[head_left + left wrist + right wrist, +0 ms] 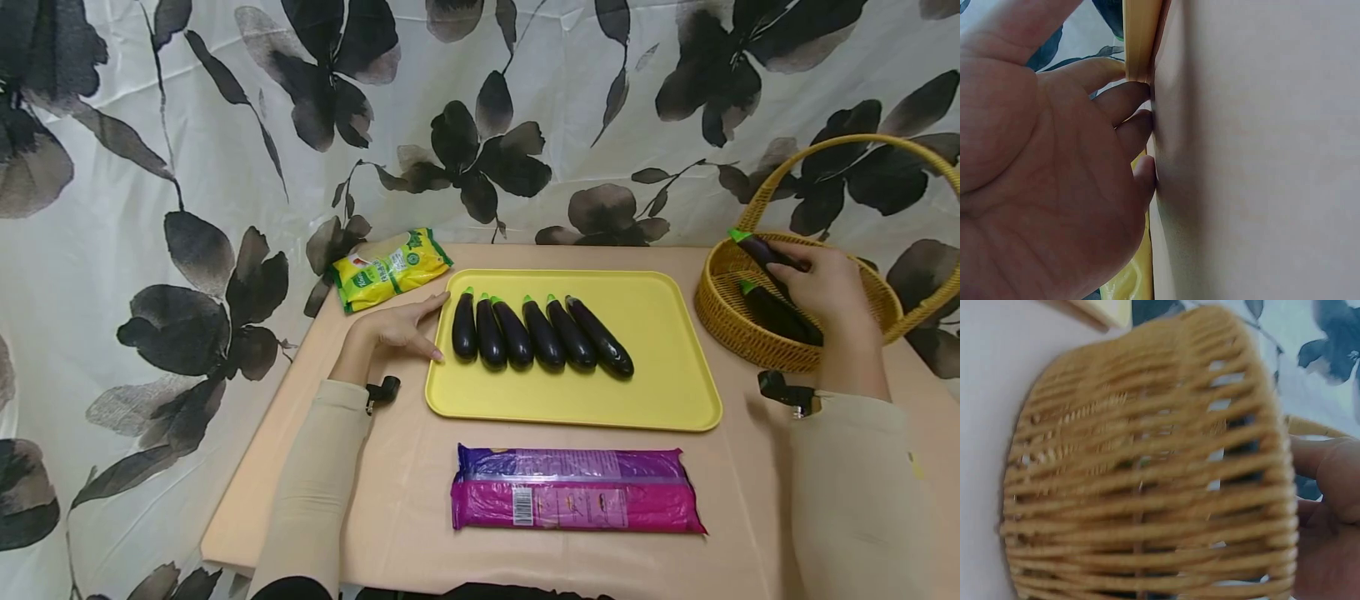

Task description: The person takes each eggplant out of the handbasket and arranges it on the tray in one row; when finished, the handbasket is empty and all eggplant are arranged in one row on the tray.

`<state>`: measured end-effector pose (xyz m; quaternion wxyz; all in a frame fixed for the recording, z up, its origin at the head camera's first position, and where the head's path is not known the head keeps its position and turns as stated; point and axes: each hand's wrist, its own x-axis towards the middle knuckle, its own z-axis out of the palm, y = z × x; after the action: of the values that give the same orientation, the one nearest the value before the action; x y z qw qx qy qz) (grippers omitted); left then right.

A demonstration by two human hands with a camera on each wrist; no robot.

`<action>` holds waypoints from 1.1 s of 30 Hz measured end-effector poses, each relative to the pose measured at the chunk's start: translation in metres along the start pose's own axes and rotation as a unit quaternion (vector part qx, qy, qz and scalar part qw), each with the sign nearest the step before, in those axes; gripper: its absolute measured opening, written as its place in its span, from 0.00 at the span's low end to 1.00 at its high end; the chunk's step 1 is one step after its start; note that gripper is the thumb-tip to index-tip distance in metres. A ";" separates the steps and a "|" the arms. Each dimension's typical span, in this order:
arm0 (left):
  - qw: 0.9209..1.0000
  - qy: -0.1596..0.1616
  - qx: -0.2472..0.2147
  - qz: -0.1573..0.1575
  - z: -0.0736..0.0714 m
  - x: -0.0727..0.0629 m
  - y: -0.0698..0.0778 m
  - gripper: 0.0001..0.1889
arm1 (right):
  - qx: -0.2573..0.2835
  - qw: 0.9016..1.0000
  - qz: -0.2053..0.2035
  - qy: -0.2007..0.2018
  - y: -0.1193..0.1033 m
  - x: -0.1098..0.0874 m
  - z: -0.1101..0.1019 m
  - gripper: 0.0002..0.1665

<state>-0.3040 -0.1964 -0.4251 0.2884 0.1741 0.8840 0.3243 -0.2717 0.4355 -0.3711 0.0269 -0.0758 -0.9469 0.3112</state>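
My right hand (pixel 821 275) grips a dark purple eggplant (pixel 759 250) with a green stem end, over the wicker basket (pixel 723 329). Another eggplant (pixel 776 312) lies inside the basket. In the right wrist view, woven basket wall (pixel 1147 506) covers most of the picture, with part of the right hand (pixel 1335 519) behind its rim. My left hand (pixel 397 327) rests its extended fingers against the left edge of a yellow tray (pixel 570 400). On that tray several eggplants (pixel 550 337) lie side by side, stems toward the back. The left wrist view shows the left palm (pixel 1054 175) and fingertips beside the tray's edge (pixel 1140 44).
A yellow-green packet (pixel 393 268) lies behind the left hand, near the table's back left corner. In front of the tray is a long pink and purple package (pixel 577 490). The basket's tall arched handle (pixel 847 142) rises beside the right hand. A floral curtain (pixel 420 100) hangs behind the table.
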 end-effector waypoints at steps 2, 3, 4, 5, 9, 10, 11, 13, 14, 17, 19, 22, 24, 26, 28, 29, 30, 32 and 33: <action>1.000 0.001 0.003 -0.005 0.001 0.001 0.000 0.72 | 0.002 1.000 -0.010 0.015 -0.005 -0.002 0.002 0.34; 1.000 0.002 0.004 -0.006 0.001 0.001 0.000 0.72 | 0.005 1.000 -0.015 0.021 -0.008 -0.003 0.004 0.34; 1.000 0.003 0.006 -0.007 0.001 0.002 0.000 0.72 | 0.008 0.999 -0.017 0.026 -0.010 -0.004 0.005 0.34; 1.000 0.004 0.009 -0.008 0.000 0.002 0.000 0.72 | 0.012 0.999 -0.018 0.032 -0.013 -0.004 0.005 0.33; 1.000 0.001 0.010 -0.007 0.000 0.004 0.001 0.72 | 0.029 0.999 -0.019 0.040 -0.020 -0.007 0.009 0.33; 1.000 0.000 0.011 -0.008 0.000 0.005 0.001 0.72 | 0.033 0.999 -0.019 0.039 -0.021 -0.007 0.010 0.33; 1.000 0.000 0.012 -0.009 0.000 0.005 0.001 0.73 | 0.035 0.998 -0.022 0.040 -0.023 -0.008 0.011 0.33; 1.000 0.000 0.013 -0.009 0.000 0.005 0.001 0.72 | 0.039 0.998 -0.029 0.038 -0.026 -0.010 0.014 0.33; 1.000 0.001 0.014 -0.009 0.000 0.005 0.001 0.72 | 0.041 0.998 -0.032 0.036 -0.027 -0.010 0.015 0.33; 1.000 0.004 0.022 -0.010 0.001 0.003 0.001 0.72 | 0.036 0.998 -0.049 0.033 -0.032 -0.011 0.021 0.32; 1.000 0.006 0.025 -0.012 0.001 0.002 0.001 0.72 | 0.033 0.997 -0.062 0.029 -0.036 -0.011 0.025 0.32; 1.000 0.007 0.022 -0.011 0.002 0.002 0.001 0.71 | 0.033 0.996 -0.077 0.025 -0.043 -0.011 0.029 0.31; 1.000 0.008 0.015 -0.009 0.002 0.002 0.001 0.71 | 0.037 0.995 -0.087 0.020 -0.047 -0.012 0.030 0.31; 1.000 0.008 0.007 -0.007 0.003 0.003 0.001 0.71 | 0.041 0.995 -0.095 0.016 -0.051 -0.013 0.032 0.30; 1.000 0.008 0.002 -0.011 0.003 0.003 0.001 0.71 | 0.048 0.993 -0.106 0.010 -0.055 -0.014 0.033 0.30; 1.000 0.008 0.001 -0.013 0.003 0.003 0.001 0.71 | 0.051 0.993 -0.110 0.007 -0.056 -0.015 0.033 0.31; 1.000 0.008 0.000 -0.015 0.003 0.003 0.001 0.71 | 0.054 0.992 -0.114 0.003 -0.058 -0.016 0.034 0.31; 1.000 0.008 -0.002 -0.016 0.003 0.004 0.002 0.72 | 0.059 0.991 -0.123 -0.002 -0.062 -0.017 0.035 0.31; 1.000 0.008 -0.004 -0.016 0.003 0.004 0.002 0.72 | 0.061 0.990 -0.128 -0.006 -0.064 -0.017 0.036 0.31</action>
<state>-0.3050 -0.1916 -0.4277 0.2871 0.1561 0.8877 0.3244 -0.2665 0.3608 -0.3620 0.0651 0.0494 -0.9283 0.3628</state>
